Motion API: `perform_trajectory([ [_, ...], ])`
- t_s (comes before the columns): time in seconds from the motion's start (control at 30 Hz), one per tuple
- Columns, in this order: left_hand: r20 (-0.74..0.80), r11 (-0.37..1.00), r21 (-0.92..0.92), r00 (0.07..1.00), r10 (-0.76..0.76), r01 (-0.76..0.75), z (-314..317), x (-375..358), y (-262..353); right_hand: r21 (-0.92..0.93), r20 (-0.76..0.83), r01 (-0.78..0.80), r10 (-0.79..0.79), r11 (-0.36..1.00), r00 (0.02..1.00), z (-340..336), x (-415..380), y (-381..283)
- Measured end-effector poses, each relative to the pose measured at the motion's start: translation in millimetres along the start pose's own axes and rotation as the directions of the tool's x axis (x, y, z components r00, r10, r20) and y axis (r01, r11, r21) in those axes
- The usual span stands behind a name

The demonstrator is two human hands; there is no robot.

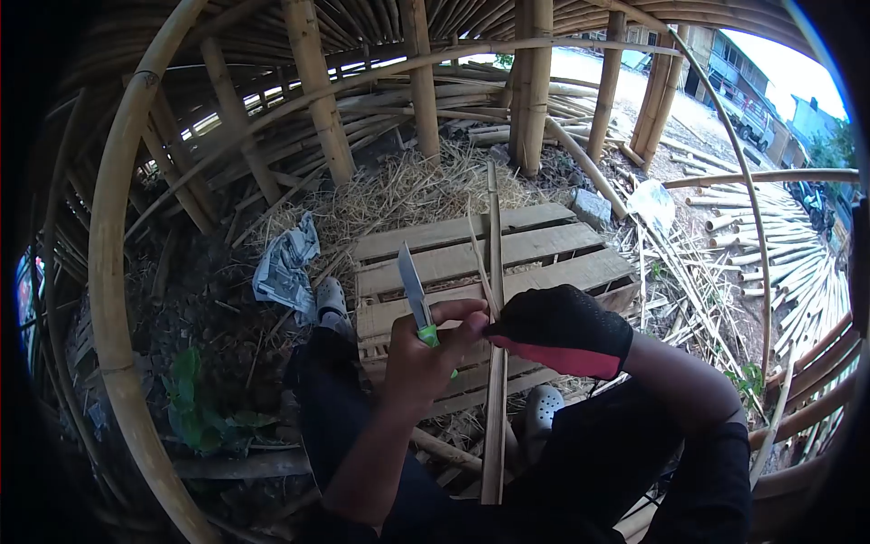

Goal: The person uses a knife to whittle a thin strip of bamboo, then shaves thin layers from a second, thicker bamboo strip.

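Note:
My left hand (430, 344), bare, is closed around the green handle of a knife (413, 283), whose blade points up and away from me. Its thumb and forefinger reach to the fingertips of my right hand (566, 331), which wears a black and red glove. That gloved hand is closed at a long split bamboo strip (494, 426), its fingertips covering part of it. The strip runs from my lap, between my legs, out over a wooden slatted pallet (412, 276). A thin bamboo sliver (478, 254) stands off the strip's left side just above my hands.
Upright bamboo posts (424, 82) and a curved pole (113, 272) surround me. Dry shavings (399, 195) lie behind the pallet, crumpled newspaper (288, 267) to its left. A concrete block (592, 208), a plastic bag (652, 205) and cut bamboo poles (797, 263) lie right.

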State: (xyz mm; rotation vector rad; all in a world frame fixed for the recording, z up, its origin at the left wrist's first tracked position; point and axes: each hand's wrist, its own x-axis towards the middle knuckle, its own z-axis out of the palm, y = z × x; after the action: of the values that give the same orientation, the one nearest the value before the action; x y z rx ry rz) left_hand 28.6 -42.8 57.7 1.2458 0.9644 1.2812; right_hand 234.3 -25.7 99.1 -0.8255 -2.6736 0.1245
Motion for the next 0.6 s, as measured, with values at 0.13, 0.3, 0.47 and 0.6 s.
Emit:
perform_trajectory([
  [0.13, 0.049, 0.989, -0.107, 0.994, -0.094, 0.098, -5.0, -4.8, -21.4, 0.128, 0.230, -0.231, 0.198, 0.964, 0.953, -0.9, 3.3, -3.4],
  [0.3, 0.084, 0.994, -0.035, 0.991, -0.102, 0.105, -11.7, -5.1, -28.3, 0.124, 0.293, -0.352, 0.305, 0.928, 0.906, 4.8, 4.8, -9.1],
  [0.47, 0.103, 0.991, 0.010, 0.986, -0.134, 0.134, -18.6, -8.5, -28.1, 0.137, 0.165, -0.022, -0.001, 0.990, 0.986, 19.2, -1.2, 9.6],
  [0.6, 0.142, 0.985, -0.113, 0.983, -0.115, 0.132, -20.3, -6.7, -36.5, 0.371, 0.137, 0.000, -0.055, 0.929, 0.989, 16.0, -2.5, 10.2],
])
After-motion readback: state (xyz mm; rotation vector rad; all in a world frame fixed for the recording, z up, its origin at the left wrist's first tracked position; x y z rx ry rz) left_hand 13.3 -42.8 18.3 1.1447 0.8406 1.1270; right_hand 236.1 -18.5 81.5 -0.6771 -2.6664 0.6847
